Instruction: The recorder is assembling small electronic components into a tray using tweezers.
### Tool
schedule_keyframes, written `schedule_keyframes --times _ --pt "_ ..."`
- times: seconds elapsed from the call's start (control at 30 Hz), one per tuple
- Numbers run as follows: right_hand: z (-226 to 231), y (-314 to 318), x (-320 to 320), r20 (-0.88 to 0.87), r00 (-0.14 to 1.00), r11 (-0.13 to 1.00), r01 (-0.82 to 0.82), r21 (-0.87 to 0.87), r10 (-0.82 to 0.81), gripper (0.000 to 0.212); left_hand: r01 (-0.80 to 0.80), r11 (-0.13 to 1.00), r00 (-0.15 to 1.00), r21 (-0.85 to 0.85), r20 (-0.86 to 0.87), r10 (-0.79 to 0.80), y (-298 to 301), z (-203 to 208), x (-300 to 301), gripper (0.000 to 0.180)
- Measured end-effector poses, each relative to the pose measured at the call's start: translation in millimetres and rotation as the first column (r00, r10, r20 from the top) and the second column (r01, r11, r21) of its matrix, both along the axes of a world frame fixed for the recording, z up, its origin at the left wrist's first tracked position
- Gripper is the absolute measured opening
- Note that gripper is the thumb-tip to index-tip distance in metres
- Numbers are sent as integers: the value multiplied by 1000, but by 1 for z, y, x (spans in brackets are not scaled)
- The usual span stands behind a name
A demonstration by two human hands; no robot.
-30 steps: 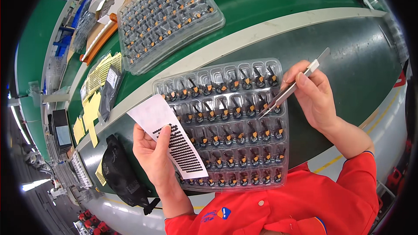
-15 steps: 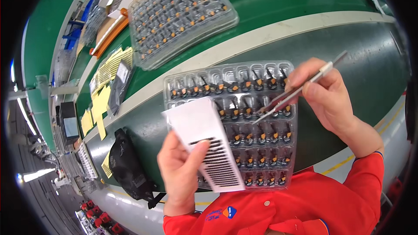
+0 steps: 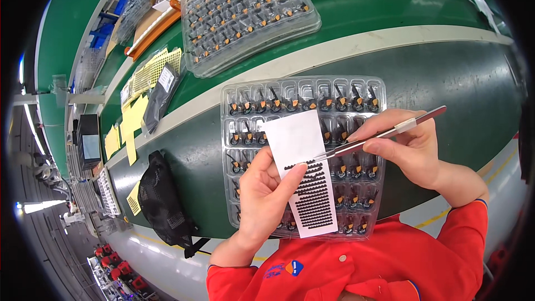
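My left hand (image 3: 273, 189) pinches a white sheet (image 3: 297, 135) that carries rows of small black pieces, thumb on top near the upper rows. In my right hand (image 3: 409, 145) is a pair of metal tweezers (image 3: 384, 135). Their tips point left and meet the sheet by the top row of black pieces, close to my left thumb; whether a piece is between them is too small to tell. Below both hands lies a clear plastic tray (image 3: 227, 150), its pockets holding small black parts with orange spots and short black leads. The sheet hides the tray's middle.
A stack of similar filled trays (image 3: 251, 8) stands on the green surface beyond the pale ledge (image 3: 356, 46). Yellow sheets (image 3: 132, 117) and a dark grey packet (image 3: 161, 97) lie to the left. Nearer is a black mesh bag (image 3: 161, 200). An orange-edged board (image 3: 153, 30) lies at the far left.
The tweezers have come down and left from above the tray to the sheet. My left hand has carried the sheet to the right and turned it more upright.
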State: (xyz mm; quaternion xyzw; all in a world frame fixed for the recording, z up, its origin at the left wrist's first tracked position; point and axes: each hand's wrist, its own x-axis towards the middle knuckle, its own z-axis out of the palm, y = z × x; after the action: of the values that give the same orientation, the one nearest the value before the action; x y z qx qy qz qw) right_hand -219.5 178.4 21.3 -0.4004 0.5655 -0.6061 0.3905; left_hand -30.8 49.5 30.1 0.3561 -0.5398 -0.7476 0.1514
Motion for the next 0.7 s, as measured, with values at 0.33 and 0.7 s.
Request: schedule_keyframes --times 0.33,0.7 --pt "-1 -1 3 80 996 999 25 35 -28 12 -21 1000 999 -11 -30 20 2 0 1 27" --pt "-2 -7 8 270 958 995 82 51 -92 10 -24 999 1000 -31 -12 23 2 -1 0 24"
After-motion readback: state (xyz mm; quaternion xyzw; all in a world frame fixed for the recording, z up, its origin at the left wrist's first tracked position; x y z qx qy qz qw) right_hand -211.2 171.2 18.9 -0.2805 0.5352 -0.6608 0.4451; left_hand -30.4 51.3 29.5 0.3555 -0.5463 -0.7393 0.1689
